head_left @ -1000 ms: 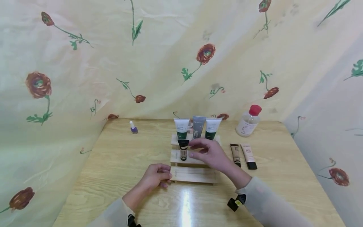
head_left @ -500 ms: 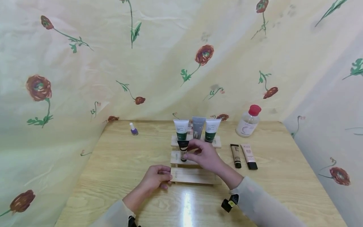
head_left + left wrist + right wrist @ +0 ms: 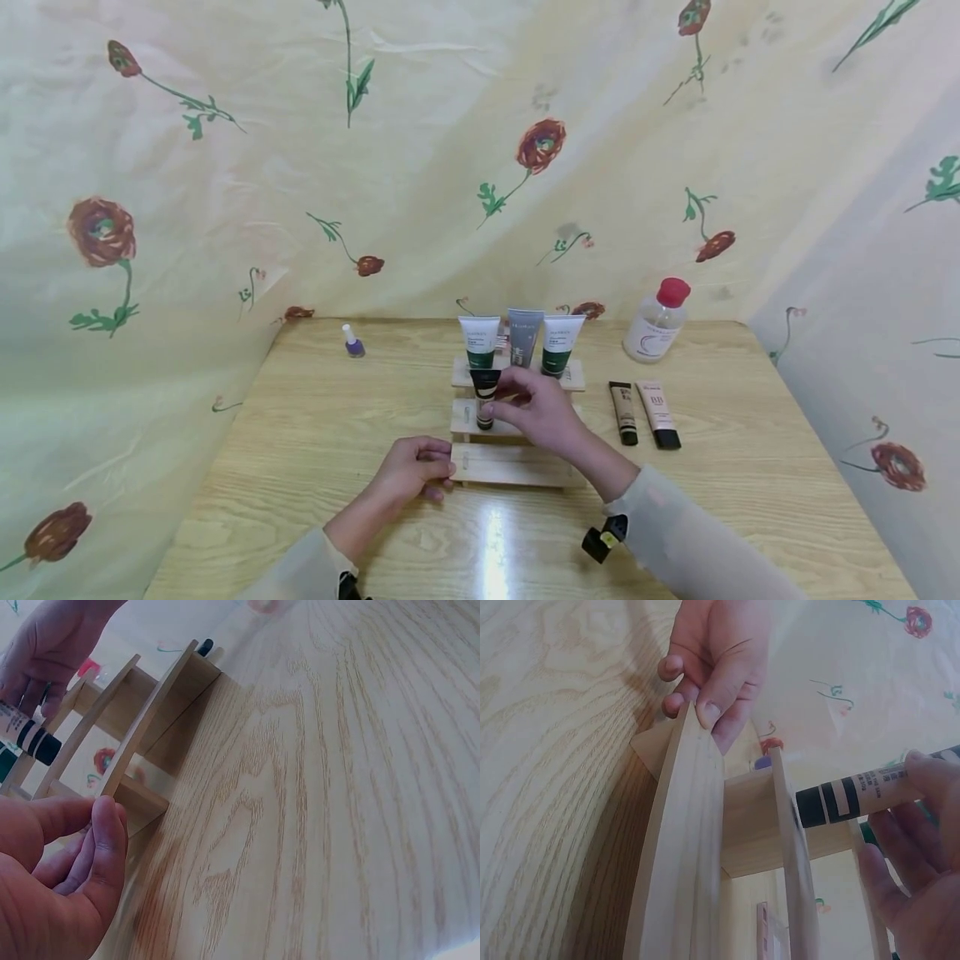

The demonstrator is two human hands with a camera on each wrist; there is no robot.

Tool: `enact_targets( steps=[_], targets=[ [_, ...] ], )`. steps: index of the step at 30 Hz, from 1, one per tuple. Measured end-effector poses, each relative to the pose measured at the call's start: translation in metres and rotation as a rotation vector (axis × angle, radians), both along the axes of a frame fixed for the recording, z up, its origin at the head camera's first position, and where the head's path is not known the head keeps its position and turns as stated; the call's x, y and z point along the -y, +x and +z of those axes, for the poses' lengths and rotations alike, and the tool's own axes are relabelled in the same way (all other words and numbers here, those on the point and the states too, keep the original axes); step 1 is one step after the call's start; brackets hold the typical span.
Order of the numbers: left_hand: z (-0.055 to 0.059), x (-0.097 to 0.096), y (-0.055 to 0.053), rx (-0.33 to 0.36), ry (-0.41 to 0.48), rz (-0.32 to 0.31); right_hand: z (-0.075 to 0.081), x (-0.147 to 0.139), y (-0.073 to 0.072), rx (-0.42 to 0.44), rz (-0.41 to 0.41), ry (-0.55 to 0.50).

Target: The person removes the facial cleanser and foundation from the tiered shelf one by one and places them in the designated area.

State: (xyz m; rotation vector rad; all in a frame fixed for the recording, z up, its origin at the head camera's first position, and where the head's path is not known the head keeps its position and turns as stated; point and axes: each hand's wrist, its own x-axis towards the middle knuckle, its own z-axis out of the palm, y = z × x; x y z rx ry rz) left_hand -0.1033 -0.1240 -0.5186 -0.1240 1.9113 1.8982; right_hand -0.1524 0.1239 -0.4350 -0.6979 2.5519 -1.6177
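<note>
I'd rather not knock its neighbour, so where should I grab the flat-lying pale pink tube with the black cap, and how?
Probably by its black cap, pinched across the sides from above, slightly right: the pale pink tube lies flat, and a slim beige-and-black tube lies on its left, the gap widest by the cap.

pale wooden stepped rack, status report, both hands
Left hand grips pale wooden stepped rack. Right hand pinches black-capped beige tube, upright, at middle step. Nothing visibly blocking.
</note>
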Motion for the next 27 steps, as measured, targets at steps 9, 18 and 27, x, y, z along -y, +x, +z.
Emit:
enact_targets(
  steps=[9,18,27],
  targets=[
    [0.0,0.001,0.001,-0.005,0.012,-0.006,0.017,-0.024,0.011,-0.008,-0.036,-0.001],
    [0.0,0.001,0.0,-0.003,0.01,0.005,0.026,-0.09,0.013,-0.043,-0.141,0.07],
    [0.001,0.0,0.0,0.004,0.003,0.008,0.021,-0.167,0.018,0.003,-0.281,0.16]
  ],
)
